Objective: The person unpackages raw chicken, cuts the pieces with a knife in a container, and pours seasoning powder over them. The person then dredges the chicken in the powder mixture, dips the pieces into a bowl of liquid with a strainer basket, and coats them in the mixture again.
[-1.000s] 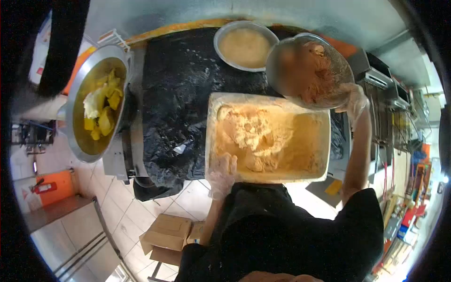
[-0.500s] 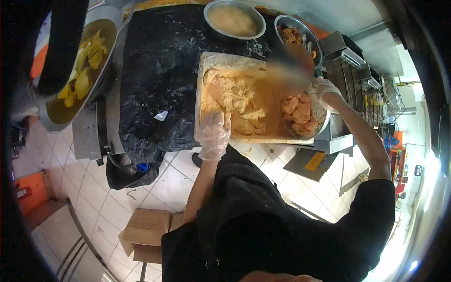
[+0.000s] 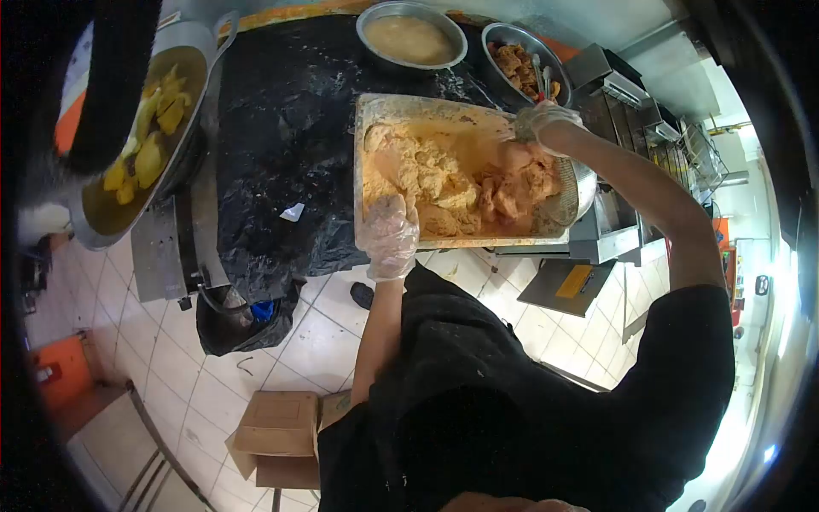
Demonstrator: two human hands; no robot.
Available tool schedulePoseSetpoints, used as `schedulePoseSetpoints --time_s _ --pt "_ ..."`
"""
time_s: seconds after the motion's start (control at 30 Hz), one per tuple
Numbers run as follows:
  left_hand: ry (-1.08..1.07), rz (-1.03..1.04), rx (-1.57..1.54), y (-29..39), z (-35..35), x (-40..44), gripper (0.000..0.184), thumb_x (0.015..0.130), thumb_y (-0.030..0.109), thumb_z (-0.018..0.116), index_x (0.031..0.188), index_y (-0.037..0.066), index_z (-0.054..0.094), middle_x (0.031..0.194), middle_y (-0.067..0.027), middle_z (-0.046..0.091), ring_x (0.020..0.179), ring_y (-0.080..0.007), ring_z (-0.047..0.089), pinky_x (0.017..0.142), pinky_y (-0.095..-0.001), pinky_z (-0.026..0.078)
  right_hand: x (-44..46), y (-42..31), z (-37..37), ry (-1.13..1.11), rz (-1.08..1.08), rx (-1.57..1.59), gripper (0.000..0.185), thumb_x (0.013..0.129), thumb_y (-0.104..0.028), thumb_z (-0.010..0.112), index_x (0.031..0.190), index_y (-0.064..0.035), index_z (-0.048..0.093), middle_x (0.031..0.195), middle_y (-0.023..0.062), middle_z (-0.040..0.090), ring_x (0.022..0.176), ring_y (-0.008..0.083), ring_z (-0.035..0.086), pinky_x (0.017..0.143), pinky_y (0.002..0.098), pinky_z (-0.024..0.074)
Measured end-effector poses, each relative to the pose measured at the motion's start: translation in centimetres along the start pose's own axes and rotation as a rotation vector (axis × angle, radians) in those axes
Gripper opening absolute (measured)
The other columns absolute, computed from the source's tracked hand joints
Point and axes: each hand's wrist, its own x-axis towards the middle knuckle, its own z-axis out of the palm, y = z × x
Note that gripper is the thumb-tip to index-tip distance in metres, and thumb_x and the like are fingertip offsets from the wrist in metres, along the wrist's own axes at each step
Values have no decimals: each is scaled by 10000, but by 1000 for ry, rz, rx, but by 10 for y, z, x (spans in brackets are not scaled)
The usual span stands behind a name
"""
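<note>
A pale rectangular tub [image 3: 546, 239] holds orange-yellow flour and clumps of coated meat [image 3: 444, 183]. Over its left near corner, my left hand [image 3: 391, 239], in a clear glove, grips the rim. My right hand [image 3: 546, 126], also gloved, is closed on the edge of a mesh strainer [image 3: 567, 194], tilted at the tub's right end. Raw-looking pieces of meat [image 3: 516, 188] lie between the strainer and the floury clumps, some against the mesh. The fingertips of my right hand are partly hidden.
Behind the tub stand a bowl of cloudy liquid [image 3: 409, 41] and a bowl of dark meat with a utensil [image 3: 516, 68]. A large pot with yellow pieces [image 3: 149, 162] is at the left. Black plastic [image 3: 281, 154] covers the table. Cardboard boxes [image 3: 277, 422] sit on the floor.
The strainer has come down from above the far right corner and tipped, and its meat now spills into the tub. My right hand followed it, then moved left along its rim. My left hand stays at the tub.
</note>
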Motion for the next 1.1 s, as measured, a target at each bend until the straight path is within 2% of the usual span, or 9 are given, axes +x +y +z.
schedulePoseSetpoints --time_s 0.2,0.3,0.4,0.57,0.63,0.83,0.9,0.97,1.1 --pt "2 5 64 1 0 3 241 817 230 733 735 111 541 695 -85 577 672 -291 615 644 -428 513 10 11 30 87 106 -160 509 782 -77 794 1181 130 556 1084 210 702 911 245 717 679 459 617" --pt "-64 -38 109 7 -4 3 250 829 257 728 746 109 545 707 -91 582 685 -291 619 639 -424 521 -35 61 19 352 -89 113 358 801 -63 724 1124 37 608 1116 159 685 1043 243 664 877 383 569" --pt "-160 -42 228 4 6 5 255 883 323 680 749 136 569 658 -60 561 571 -238 582 512 -394 488 -29 131 42 419 33 44 261 829 -114 642 1075 -37 677 1168 151 656 1181 281 587 1053 361 436" --pt "-577 -378 26 -9 81 27 261 892 348 665 856 93 622 788 -108 622 697 -271 624 619 -404 513 42 161 19 242 164 -363 231 849 -116 644 1065 -76 716 1122 64 696 1097 207 612 938 335 478" --pt "-675 -561 -52 -13 114 45 283 895 359 659 899 76 644 839 -127 647 748 -284 641 662 -408 523 122 163 22 478 191 -302 248 829 -128 686 1068 -84 734 1127 49 701 1061 204 622 922 344 487" --pt "-989 -873 -33 -2 145 70 426 899 393 648 1079 9 690 1060 -198 711 949 -345 683 825 -424 545 265 102 -58 536 36 159 121 793 -154 727 882 -84 771 917 118 724 840 251 672 789 348 540" --pt "-915 -300 173 -30 148 35 388 965 266 558 1231 -11 618 1183 -202 661 1035 -321 664 912 -428 511 282 77 -74 504 -14 239 110 788 -158 742 868 -92 778 891 115 737 801 255 693 766 354 558" --pt "-1084 -910 56 -11 129 52 449 909 318 610 1216 -7 640 1146 -210 679 1047 -335 650 921 -412 515 286 75 -86 450 -44 239 124 792 -158 757 903 -107 780 910 87 755 798 247 717 764 365 575" --pt "-1057 -284 35 -35 74 33 446 917 325 623 1231 9 637 1155 -195 681 1065 -334 646 944 -407 504 285 76 -60 585 68 638 263 878 -254 676 1061 -72 729 949 147 719 830 256 698 786 366 560"
